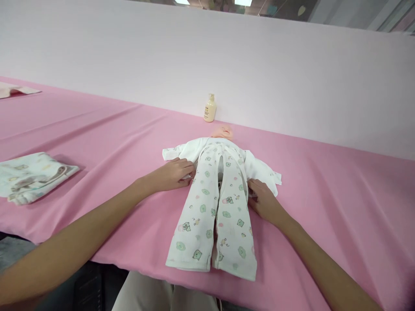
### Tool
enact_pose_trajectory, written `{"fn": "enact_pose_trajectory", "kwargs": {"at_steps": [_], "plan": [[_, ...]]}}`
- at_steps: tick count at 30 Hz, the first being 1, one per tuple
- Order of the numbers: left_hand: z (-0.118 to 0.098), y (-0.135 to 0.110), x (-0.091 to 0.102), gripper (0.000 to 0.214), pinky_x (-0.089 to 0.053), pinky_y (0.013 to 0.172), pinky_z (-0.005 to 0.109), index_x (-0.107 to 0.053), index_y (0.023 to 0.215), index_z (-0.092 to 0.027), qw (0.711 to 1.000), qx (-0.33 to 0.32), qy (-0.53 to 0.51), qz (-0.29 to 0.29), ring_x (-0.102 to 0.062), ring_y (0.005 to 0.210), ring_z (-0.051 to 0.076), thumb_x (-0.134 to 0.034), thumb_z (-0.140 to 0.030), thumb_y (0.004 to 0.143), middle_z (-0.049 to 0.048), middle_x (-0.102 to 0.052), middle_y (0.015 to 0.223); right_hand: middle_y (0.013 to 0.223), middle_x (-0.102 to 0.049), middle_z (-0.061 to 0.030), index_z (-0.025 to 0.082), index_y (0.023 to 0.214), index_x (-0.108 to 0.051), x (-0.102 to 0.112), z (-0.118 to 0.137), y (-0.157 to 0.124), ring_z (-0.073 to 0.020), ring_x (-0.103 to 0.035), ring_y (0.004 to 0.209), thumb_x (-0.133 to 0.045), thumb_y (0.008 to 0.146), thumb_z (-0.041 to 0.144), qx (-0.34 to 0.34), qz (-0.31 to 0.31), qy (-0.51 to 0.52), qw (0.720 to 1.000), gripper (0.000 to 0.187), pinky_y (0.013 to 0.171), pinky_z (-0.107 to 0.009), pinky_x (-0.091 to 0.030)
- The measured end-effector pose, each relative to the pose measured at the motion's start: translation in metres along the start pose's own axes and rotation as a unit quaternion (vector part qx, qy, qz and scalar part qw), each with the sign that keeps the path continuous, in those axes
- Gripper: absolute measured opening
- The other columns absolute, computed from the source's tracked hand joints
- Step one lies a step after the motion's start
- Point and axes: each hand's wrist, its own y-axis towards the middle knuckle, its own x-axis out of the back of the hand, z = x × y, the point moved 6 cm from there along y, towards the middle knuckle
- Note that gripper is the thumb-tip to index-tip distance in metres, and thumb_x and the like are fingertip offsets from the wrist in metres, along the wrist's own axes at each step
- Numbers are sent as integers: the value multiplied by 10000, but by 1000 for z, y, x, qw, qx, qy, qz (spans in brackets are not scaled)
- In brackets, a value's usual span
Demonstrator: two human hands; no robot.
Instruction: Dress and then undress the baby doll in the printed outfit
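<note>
A baby doll (222, 131) lies on its back on the pink table cover (129, 129), head away from me, wearing a white top (191, 149). Printed white trousers (214, 216) with small green animal figures cover its legs, the leg ends reaching the table's near edge. My left hand (171, 175) is closed on the cloth at the doll's left side, near the waist. My right hand (264, 201) pinches the cloth at the other side of the waist.
A cream pump bottle (210, 109) stands behind the doll against the pale wall. A folded printed cloth (30, 177) lies at the left. Another pale cloth (16, 90) shows at the far left edge.
</note>
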Motion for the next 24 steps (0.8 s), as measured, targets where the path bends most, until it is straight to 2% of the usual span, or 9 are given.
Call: {"fn": "enact_pose_trajectory", "kwargs": {"at_steps": [2, 5, 8, 12, 16, 18, 21, 24], "plan": [[1, -3, 8, 83, -417, 868, 359, -623, 986, -211, 1000, 8, -22, 4, -589, 895, 204, -561, -182, 938, 35, -666, 973, 867, -598, -49, 236, 825, -482, 8, 6, -1, -240, -517, 803, -502, 876, 77, 27, -5, -19, 999, 169, 785, -414, -416], [7, -9, 18, 105, -424, 826, 328, -644, 1000, -234, 997, 35, -62, 24, -596, 882, 191, -614, -204, 904, 12, -686, 978, 950, -654, -56, 238, 943, -558, 21, 17, -4, -248, -561, 880, -481, 950, 96, 67, -24, -42, 997, 162, 837, -426, -417], [10, -12, 22, 137, -421, 820, 328, -636, 1022, -240, 997, 54, -54, 32, -584, 837, 187, -637, -227, 885, -3, -664, 903, 976, -663, -61, 241, 956, -574, 23, 21, -5, -252, -568, 901, -478, 963, 97, 85, -8, -60, 995, 173, 842, -426, -426], [2, -8, 9, 78, -407, 873, 368, -610, 982, -221, 999, 25, -5, 45, -567, 819, 191, -594, -226, 906, 5, -626, 863, 892, -617, -56, 233, 813, -508, 9, 14, -5, -248, -542, 833, -514, 858, 35, 64, 35, -46, 996, 203, 799, -418, -446], [1, -2, -8, 163, -404, 852, 403, -670, 1039, -220, 999, 36, 16, 9, -563, 923, 244, -580, -326, 954, 71, -638, 1036, 1041, -640, -85, 231, 936, -627, -1, 6, -5, -265, -563, 907, -543, 866, 65, 52, 34, 5, 998, 199, 817, -432, -475], [4, 1, -18, 166, -401, 867, 430, -699, 1034, -222, 998, 56, 1, -8, -548, 971, 264, -590, -299, 935, 88, -627, 1101, 1073, -636, -90, 235, 951, -662, -5, 5, -5, -277, -565, 936, -575, 858, 89, 49, 35, 7, 998, 194, 838, -450, -474], [6, 4, -29, 88, -384, 868, 473, -687, 855, -201, 995, 98, -18, -30, -509, 1005, 295, -610, -237, 873, 106, -611, 1093, 1073, -633, -97, 231, 891, -669, -9, 8, -5, -291, -556, 943, -622, 846, 122, 36, 38, -17, 998, 127, 863, -482, -461], [1, 7, -32, 166, -365, 882, 515, -639, 755, -192, 993, 110, -21, -48, -475, 1020, 312, -605, -278, 894, 114, -604, 1103, 1087, -626, -107, 228, 871, -663, -10, 14, -5, -301, -533, 953, -630, 843, 118, 31, 35, -36, 998, 118, 866, -494, -455]]}}
